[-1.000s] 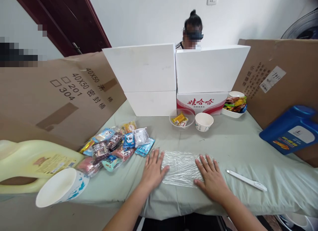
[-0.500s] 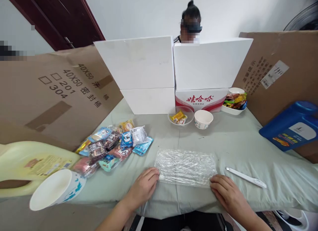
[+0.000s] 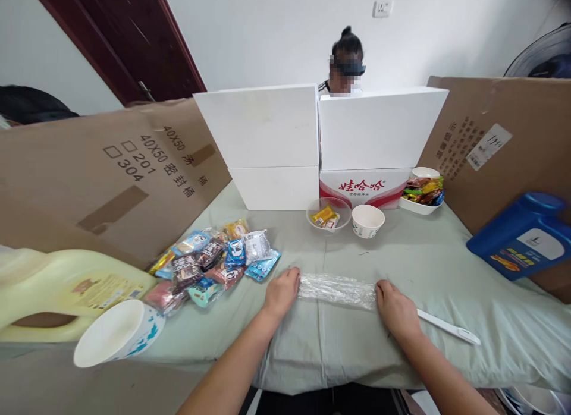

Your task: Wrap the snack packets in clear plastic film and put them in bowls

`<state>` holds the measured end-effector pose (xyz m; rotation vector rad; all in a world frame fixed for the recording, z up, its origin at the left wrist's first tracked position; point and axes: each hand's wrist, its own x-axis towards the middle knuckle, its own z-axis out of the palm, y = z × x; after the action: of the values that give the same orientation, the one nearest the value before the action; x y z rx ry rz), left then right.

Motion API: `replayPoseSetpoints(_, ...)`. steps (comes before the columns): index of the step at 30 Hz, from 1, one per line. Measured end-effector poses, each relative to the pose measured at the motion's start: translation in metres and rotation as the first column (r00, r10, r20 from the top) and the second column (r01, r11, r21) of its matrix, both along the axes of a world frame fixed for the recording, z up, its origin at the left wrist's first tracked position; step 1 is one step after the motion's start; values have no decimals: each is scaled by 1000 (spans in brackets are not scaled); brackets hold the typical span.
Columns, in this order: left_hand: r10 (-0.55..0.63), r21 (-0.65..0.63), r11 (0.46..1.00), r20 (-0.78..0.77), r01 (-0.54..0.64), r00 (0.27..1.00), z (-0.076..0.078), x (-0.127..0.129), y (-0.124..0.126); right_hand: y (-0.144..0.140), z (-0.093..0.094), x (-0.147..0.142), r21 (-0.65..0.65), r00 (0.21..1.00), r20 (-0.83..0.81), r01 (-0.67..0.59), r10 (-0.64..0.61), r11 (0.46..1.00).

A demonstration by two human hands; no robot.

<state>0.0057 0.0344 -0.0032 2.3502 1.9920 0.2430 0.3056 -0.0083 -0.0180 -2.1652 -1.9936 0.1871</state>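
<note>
A strip of crinkled clear plastic film point(image 3: 336, 291) stretches crosswise on the cloth-covered table, folded into a narrow band. My left hand point(image 3: 282, 290) pinches its left end, fingers closed. At the right end, my right hand point(image 3: 396, 307) grips the film in the same way. Just right of that hand lies a slim white utility knife point(image 3: 450, 328), its far end hidden behind the hand. Several wrapped snacks point(image 3: 214, 257) are heaped beyond my left hand.
Past the film stand a clear bowl point(image 3: 313, 222) with packets and a white paper bowl point(image 3: 368, 221). White boxes point(image 3: 272, 126) form a barrier in front of a seated person. A yellow jug point(image 3: 57, 272) and a tilted paper bucket point(image 3: 147, 335) are left; a blue bottle point(image 3: 513, 242) is right.
Both hands have moved away from me, taking the film's near edge along. The film has gone from a broad flat rectangle to a narrow folded strip. The view has tilted up slightly.
</note>
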Motion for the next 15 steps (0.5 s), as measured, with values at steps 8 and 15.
replayPoseSetpoints(8,31,-40,999,-139,-37,990,-5,8,7,4,-5,-4,14,994,102,40,-41,999)
replayPoseSetpoints(15,28,85,996,-145,-16,989,23,24,-1,2,10,-3,207,993,122,-27,1,978)
